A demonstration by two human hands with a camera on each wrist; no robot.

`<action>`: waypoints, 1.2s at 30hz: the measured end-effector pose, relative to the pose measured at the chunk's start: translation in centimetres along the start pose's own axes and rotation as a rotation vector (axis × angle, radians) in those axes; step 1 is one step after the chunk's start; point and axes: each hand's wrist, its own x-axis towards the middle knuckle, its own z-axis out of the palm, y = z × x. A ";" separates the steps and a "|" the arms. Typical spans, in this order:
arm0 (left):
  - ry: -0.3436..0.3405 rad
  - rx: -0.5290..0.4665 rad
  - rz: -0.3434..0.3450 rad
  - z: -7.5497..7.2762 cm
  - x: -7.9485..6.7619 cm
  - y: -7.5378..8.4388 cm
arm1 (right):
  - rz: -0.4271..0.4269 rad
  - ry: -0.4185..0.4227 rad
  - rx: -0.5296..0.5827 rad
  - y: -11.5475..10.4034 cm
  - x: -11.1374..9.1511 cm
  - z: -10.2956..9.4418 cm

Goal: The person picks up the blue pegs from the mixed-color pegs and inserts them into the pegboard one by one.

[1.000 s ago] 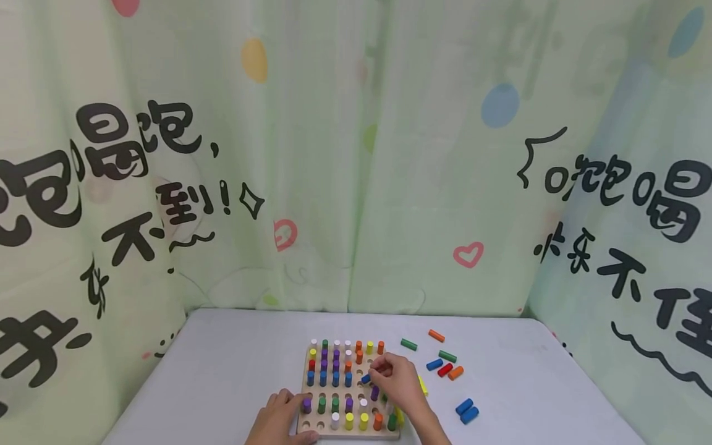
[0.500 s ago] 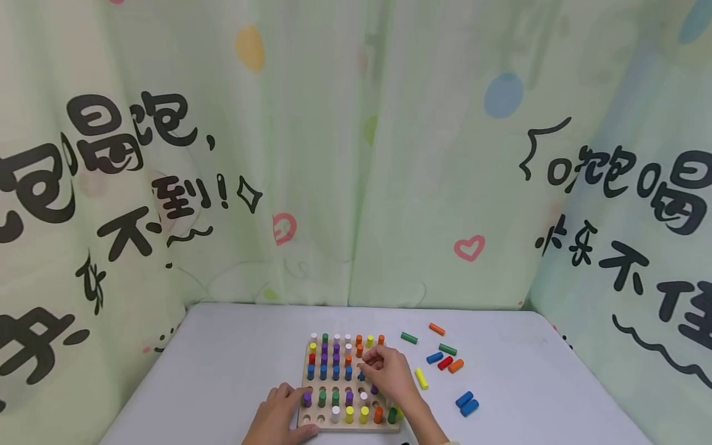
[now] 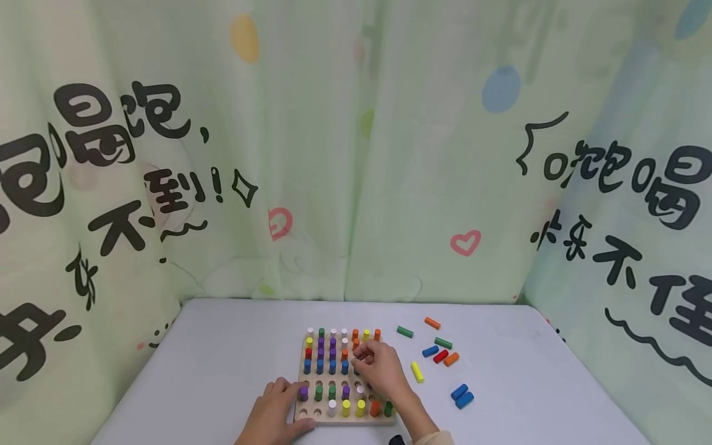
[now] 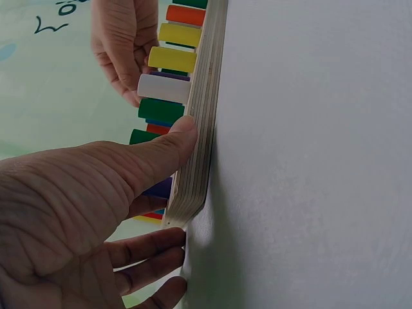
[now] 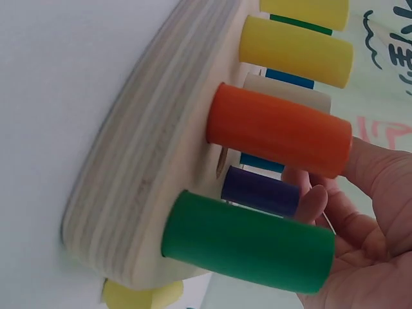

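A wooden pegboard [image 3: 345,423] carries rows of coloured upright pegs. At its near left corner my left hand [image 3: 275,408] grips it, the thumb [image 4: 174,141] pressed on the front edge and the other fingers along the side. Over the board's right half is my right hand [image 3: 384,371], fingers curled, with thumb and fingertips at the top of a blue peg [image 3: 356,372] at the right end of the blue row. In the right wrist view, those fingers show behind an orange peg [image 5: 280,129], a green peg [image 5: 248,241] and a purple peg [image 5: 261,191].
Loose pegs lie right of the board: a yellow peg [image 3: 417,372], a red peg [image 3: 440,356], two blue pegs [image 3: 461,395] and several others farther back. A printed curtain [image 3: 345,154] hangs behind the white table [image 3: 222,346]. Something black [image 3: 397,439] shows at the bottom edge.
The blue peg, earlier tilted in my right fingers, now stands upright at the board, and that hand has shifted slightly left. My left hand stays at the corner. The head view has tilted downward a little.
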 end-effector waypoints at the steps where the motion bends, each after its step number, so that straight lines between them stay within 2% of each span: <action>1: 0.002 0.002 -0.001 0.0 0.0 0.0 | 0.002 0.001 -0.003 0.0 0.0 0.0; 7: 0.006 0.010 -0.003 -0.1 0.1 0.0 | 0.038 0.035 -0.020 -0.3 -0.3 -0.1; 12: 0.018 0.012 0.007 -0.1 0.1 -0.1 | 0.051 0.052 0.017 -0.8 -1.1 -0.6; 25: -0.002 0.014 -0.023 0.1 0.1 -0.1 | 0.143 0.037 0.080 -1.5 -4.4 -3.8; 32: 0.003 0.000 0.002 0.1 -0.1 -0.1 | 0.236 0.060 0.048 -0.8 -5.9 -5.5; 36: 0.006 -0.007 0.014 0.0 -0.1 -0.1 | 0.260 0.090 0.019 -0.1 -6.7 -6.2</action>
